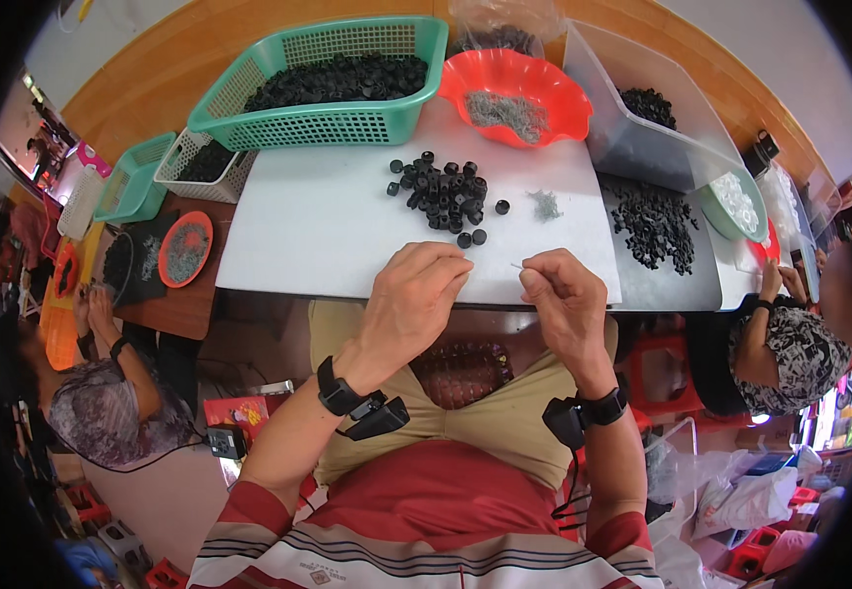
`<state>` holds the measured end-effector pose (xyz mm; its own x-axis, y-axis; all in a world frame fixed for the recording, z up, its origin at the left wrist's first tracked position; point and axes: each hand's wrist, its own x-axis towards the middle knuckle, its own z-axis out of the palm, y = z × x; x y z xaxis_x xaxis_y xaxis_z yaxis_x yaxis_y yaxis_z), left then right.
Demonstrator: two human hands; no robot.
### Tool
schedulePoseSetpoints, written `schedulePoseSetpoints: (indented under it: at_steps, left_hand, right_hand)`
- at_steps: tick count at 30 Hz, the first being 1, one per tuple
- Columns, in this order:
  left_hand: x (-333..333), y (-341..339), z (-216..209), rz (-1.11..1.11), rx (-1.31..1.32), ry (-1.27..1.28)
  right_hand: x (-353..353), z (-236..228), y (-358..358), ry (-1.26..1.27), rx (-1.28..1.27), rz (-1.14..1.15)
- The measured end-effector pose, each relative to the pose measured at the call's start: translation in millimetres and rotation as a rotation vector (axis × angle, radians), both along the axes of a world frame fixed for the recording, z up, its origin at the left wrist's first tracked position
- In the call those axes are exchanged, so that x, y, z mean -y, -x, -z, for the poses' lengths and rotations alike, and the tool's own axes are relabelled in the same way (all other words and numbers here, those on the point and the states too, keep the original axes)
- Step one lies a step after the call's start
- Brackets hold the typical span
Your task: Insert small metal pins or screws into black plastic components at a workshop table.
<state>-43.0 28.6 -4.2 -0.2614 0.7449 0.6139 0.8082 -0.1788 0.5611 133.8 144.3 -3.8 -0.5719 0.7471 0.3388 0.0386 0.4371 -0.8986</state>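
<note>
Over the front edge of the white work surface [318,211], my left hand [406,306] is closed, its thumb and fingertips pressed together. Whatever it may hold is hidden. My right hand [568,296] pinches a thin metal pin [516,264] between thumb and forefinger, its end pointing toward the left hand. The two hands are apart. Just beyond them lies a pile of small black round caps [442,191], with a few loose ones around it. To the right of that pile is a small heap of grey metal pins [546,204].
Along the back stand a green basket [323,130] of black parts, a red scalloped bowl [583,103] of metal pins and a clear bin [622,152]. Black pieces [654,228] cover a dark mat at right. People sit working on both sides.
</note>
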Motion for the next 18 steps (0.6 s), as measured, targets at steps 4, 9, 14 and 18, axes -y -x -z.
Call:
schedulePoseSetpoints:
  at_steps: [4,9,14,18]
  left_hand:
    - [-4.3,4.4,4.8,-0.002,-0.011,0.023]
    - [-0.7,8.9,2.7,-0.065,-0.069,0.041]
    - [3.5,14.1,1.2,-0.097,0.02,0.122]
    - [8.3,21.7,-7.5,-0.081,0.121,0.187]
  right_hand:
    - [-4.5,1.6,0.3,0.014,-0.007,-0.008]
    - [-8.4,6.5,0.4,0.074,0.008,-0.012]
    - [-10.2,8.5,-1.4,0.072,-0.002,-0.018]
    - [-10.2,8.5,-1.4,0.117,-0.026,-0.023]
